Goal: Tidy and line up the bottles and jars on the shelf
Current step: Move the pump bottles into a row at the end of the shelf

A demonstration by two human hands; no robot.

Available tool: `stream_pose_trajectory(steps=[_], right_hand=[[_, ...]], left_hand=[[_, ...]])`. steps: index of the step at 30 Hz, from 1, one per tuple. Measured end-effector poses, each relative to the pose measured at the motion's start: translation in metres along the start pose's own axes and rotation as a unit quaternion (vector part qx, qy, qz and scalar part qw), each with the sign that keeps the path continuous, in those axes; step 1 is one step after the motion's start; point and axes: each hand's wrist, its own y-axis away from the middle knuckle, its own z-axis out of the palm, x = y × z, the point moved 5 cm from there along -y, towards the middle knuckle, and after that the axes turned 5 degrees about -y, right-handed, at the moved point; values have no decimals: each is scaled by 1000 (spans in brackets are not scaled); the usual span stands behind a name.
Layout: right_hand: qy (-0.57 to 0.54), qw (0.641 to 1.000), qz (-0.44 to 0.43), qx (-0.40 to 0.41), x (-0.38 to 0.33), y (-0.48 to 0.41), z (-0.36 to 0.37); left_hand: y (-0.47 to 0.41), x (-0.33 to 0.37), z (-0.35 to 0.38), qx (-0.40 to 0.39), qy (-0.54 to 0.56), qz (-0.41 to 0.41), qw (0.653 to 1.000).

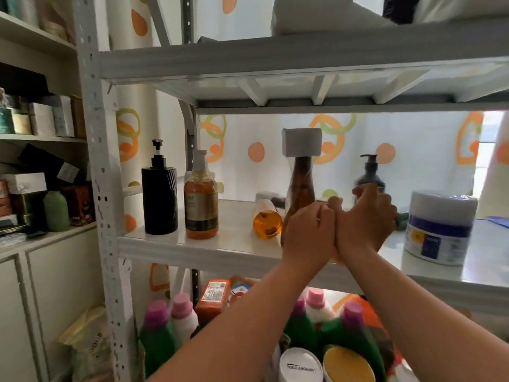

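On the white middle shelf (220,245) a black pump bottle (159,201) and an amber bottle (201,208) stand upright side by side at the left. A small orange bottle (267,220) lies on its side near the middle. My left hand (308,234) is closed around the lower part of a tall brown bottle (300,180) with a square white cap. My right hand (367,220) grips a dark pump bottle (369,172) just to its right. The two hands touch each other. The bases of both held bottles are hidden.
A large white tub with a blue label (438,230) stands at the shelf's right. The shelf above (275,62) hangs low over the bottles. Below are green and white detergent bottles (165,332) with pink and purple caps. A cabinet with boxes (41,119) is at the left.
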Motion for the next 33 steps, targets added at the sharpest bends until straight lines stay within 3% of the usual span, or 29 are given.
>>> stream_pose_trajectory(steps=[4,8,10,17,25,33], right_hand=[[41,988,100,-113,24,-5,3],[-78,936,260,-226,50,0,22],[-130,912,298,-249,55,1,25],[-222,911,272,-217,57,7,28],[-267,937,170,-149,59,17,16],[-302,934,106,-161,64,21,7]], left_hand=[[3,-1,21,-61,-20,-77,995],[7,-2,30,-82,-29,-126,988],[7,-3,29,-77,-16,-141,987],[9,-4,35,-73,13,-153,985],[17,-7,44,-74,88,-167,979],[17,-11,53,-100,129,-213,963]])
